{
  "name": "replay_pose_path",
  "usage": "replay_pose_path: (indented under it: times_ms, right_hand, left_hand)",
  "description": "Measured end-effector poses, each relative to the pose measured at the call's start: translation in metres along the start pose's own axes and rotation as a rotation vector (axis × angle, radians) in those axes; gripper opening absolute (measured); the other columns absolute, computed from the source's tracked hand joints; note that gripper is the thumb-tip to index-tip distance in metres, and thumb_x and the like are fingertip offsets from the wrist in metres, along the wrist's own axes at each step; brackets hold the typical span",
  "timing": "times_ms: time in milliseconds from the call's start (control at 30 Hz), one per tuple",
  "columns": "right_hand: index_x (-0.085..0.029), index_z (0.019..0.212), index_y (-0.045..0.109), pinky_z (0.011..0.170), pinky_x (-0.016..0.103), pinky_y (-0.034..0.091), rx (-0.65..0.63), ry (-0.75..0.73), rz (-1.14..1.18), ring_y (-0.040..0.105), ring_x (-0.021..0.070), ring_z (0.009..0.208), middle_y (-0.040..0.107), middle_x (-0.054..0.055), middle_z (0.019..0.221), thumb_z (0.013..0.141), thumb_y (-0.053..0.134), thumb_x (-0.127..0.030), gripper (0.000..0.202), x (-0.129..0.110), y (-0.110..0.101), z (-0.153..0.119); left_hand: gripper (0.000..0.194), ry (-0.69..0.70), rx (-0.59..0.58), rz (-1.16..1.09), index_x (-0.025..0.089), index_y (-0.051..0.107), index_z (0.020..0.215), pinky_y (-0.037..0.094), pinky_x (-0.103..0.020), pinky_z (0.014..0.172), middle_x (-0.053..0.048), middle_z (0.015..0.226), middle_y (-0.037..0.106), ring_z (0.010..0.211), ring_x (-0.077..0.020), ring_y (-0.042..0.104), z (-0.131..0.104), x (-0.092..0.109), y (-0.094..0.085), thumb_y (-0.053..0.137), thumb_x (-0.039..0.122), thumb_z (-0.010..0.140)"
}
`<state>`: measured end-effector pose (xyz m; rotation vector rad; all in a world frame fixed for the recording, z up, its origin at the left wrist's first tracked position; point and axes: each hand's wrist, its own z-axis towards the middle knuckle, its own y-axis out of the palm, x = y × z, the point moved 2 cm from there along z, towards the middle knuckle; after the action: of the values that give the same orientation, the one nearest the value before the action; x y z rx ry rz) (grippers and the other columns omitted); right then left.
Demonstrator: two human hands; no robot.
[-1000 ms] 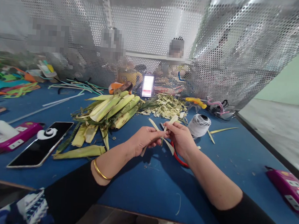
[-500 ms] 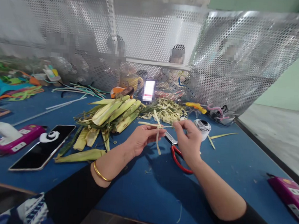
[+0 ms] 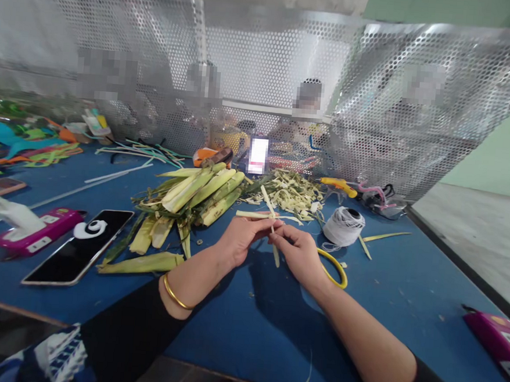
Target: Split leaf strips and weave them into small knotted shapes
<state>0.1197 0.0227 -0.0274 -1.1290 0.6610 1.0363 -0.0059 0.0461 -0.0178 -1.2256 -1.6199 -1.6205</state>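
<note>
My left hand (image 3: 250, 231) pinches a small cross of pale corn husk strips (image 3: 272, 215) near its middle. One strip reaches out to the left, one points up and away, one runs right, and one hangs down toward me. Close beside it, my right hand (image 3: 298, 252) has thumb and finger closed on the strip that hangs down. A yellow loop (image 3: 342, 274), perhaps a scissors handle, shows at the right wrist; the rest of it is behind the hand. A spool of white thread (image 3: 344, 226) stands just beyond the right hand.
Corn husks (image 3: 202, 193) lie in a heap behind my left hand, with a pile of shredded husk (image 3: 292, 192) to their right. A phone (image 3: 80, 248) and a purple power strip (image 3: 40, 231) are at left. Another purple power strip (image 3: 495, 341) sits at right. A perforated metal screen (image 3: 273, 58) stands behind.
My right hand has come down and left, from a thin strand at the cross's right side to the hanging strip. The red-handled scissors are no longer visible; the yellow loop now shows.
</note>
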Motion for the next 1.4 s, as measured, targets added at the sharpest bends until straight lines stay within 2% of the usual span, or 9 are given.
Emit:
replay_pose_path:
  times_ms: [200, 300, 400, 533, 700, 1000, 1133, 1267, 1400]
  right_hand:
    - [-0.021, 0.060, 0.056, 0.065, 0.027, 0.039, -0.058, -0.118, -0.168, 0.054, 0.0161, 0.067, 0.059, 0.001, 0.067, 0.083, 0.051, -0.030, 0.025, -0.012, -0.005, -0.002]
    - [-0.021, 0.068, 0.059, 0.068, 0.031, 0.038, 0.110, -0.256, -0.417, 0.056, 0.0187, 0.071, 0.062, 0.004, 0.072, 0.090, 0.046, -0.033, 0.028, -0.017, -0.015, -0.001]
    - [-0.020, 0.089, 0.063, 0.080, 0.036, 0.037, 0.270, -0.358, -0.641, 0.058, 0.0240, 0.089, 0.067, 0.009, 0.095, 0.090, 0.049, -0.033, 0.018, -0.017, -0.024, 0.001]
    - [-0.021, 0.083, 0.062, 0.092, 0.037, 0.031, 0.101, -0.358, -0.732, 0.060, 0.0193, 0.077, 0.069, 0.003, 0.078, 0.092, 0.046, -0.024, 0.019, -0.009, -0.020, 0.004]
    - [-0.020, 0.066, 0.056, 0.083, 0.032, 0.033, 0.045, -0.388, -0.717, 0.053, 0.0146, 0.060, 0.063, 0.001, 0.062, 0.093, 0.042, -0.022, 0.030, -0.014, -0.013, -0.001]
    - [-0.021, 0.053, 0.050, 0.071, 0.029, 0.036, -0.023, -0.258, -0.494, 0.043, 0.0130, 0.053, 0.051, -0.002, 0.050, 0.085, 0.047, -0.024, 0.032, -0.023, -0.015, -0.002]
    - [-0.020, 0.058, 0.061, 0.057, 0.027, 0.036, -0.086, 0.058, -0.131, 0.048, 0.0138, 0.052, 0.056, 0.001, 0.052, 0.088, 0.042, -0.048, 0.046, -0.014, -0.024, 0.006]
    - [-0.017, 0.061, 0.064, 0.056, 0.027, 0.040, -0.115, 0.405, 0.278, 0.051, 0.0140, 0.052, 0.056, 0.003, 0.052, 0.079, 0.045, -0.069, 0.059, 0.010, -0.032, 0.017]
    - [-0.017, 0.063, 0.060, 0.056, 0.025, 0.039, -0.061, 0.363, 0.443, 0.048, 0.0106, 0.052, 0.055, -0.001, 0.056, 0.067, 0.068, -0.058, 0.042, 0.018, -0.030, 0.020]
  left_hand:
    - [0.015, -0.009, 0.054, -0.005, 0.010, 0.070, 0.077, 0.052, -0.026, 0.069, -0.006, 0.073, 0.072, 0.068, -0.0151, 0.066, 0.001, 0.003, -0.002, 0.072, 0.005, 0.063]
    - [0.011, -0.046, 0.051, 0.017, 0.011, 0.069, 0.076, 0.052, -0.025, 0.070, -0.005, 0.070, 0.071, 0.066, -0.0137, 0.065, 0.001, 0.006, -0.002, 0.070, 0.006, 0.066]
    - [0.012, -0.091, 0.033, 0.068, 0.011, 0.070, 0.079, 0.051, -0.024, 0.068, -0.005, 0.066, 0.068, 0.063, -0.0122, 0.064, 0.001, 0.008, -0.002, 0.068, 0.008, 0.068]
    - [0.013, -0.107, 0.000, 0.132, 0.012, 0.070, 0.081, 0.050, -0.024, 0.063, -0.003, 0.063, 0.065, 0.060, -0.0117, 0.061, 0.000, 0.005, -0.002, 0.072, 0.017, 0.069]
    - [0.025, -0.042, 0.018, 0.231, 0.011, 0.066, 0.072, 0.042, -0.020, 0.050, 0.001, 0.055, 0.058, 0.049, -0.0071, 0.051, 0.001, -0.001, -0.002, 0.081, 0.028, 0.062]
    - [0.022, 0.037, -0.027, 0.314, 0.011, 0.067, 0.072, 0.041, -0.021, 0.048, 0.000, 0.055, 0.057, 0.046, -0.0075, 0.049, 0.008, 0.000, -0.008, 0.078, 0.028, 0.064]
    - [0.020, -0.036, -0.054, 0.281, 0.011, 0.066, 0.069, 0.044, -0.023, 0.051, -0.001, 0.057, 0.058, 0.047, -0.0077, 0.049, 0.006, 0.002, -0.006, 0.073, 0.030, 0.070]
    - [0.024, -0.115, -0.098, 0.268, 0.013, 0.064, 0.070, 0.047, -0.025, 0.055, 0.000, 0.059, 0.058, 0.048, -0.0084, 0.049, 0.002, 0.003, -0.001, 0.069, 0.036, 0.075]
    - [0.030, -0.122, -0.130, 0.330, 0.014, 0.062, 0.069, 0.044, -0.023, 0.051, 0.000, 0.059, 0.057, 0.047, -0.0080, 0.048, 0.000, 0.000, 0.001, 0.068, 0.042, 0.075]
